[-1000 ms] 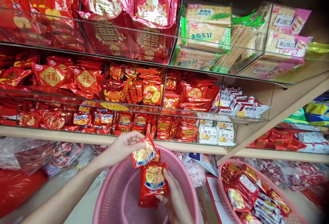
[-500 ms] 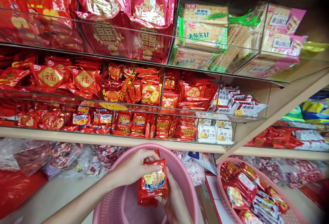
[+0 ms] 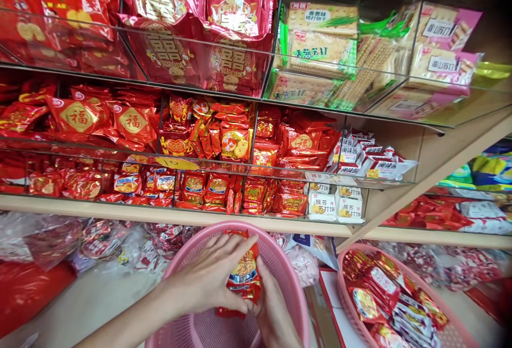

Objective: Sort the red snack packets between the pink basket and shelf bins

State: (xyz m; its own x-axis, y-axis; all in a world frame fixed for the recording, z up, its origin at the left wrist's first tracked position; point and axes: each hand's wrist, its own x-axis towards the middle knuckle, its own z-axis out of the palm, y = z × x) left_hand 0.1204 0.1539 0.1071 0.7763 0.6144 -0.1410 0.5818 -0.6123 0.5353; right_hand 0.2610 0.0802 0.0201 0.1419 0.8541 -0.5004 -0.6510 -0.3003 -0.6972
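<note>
While the right hand supported the red packets at the lower centre of the frame, the left hand lay across their left portion. The right grip was closed on the packets, with the thumb along their right edge. The fingers of the left hand extended over the top of the front packet and its thumb reached across the lower part, close to the right hand. Whether the left grip was clamped on a packet or only laid against it cannot be told, because the hand covered the contact area.

The packets were located above the opening of a pink basket, which had perforated walls and a rounded rim. A second pink basket, at the lower right of the frame, contained mixed wrapped packets.

The shelf board ran behind the first basket. Compartments above it, at the centre of the frame, held small red packs, with white packs at their right end. A yellow label was fixed left of centre. Large crimson packs occupied the upper centre; green-trimmed cracker packs stood right of them.
</note>
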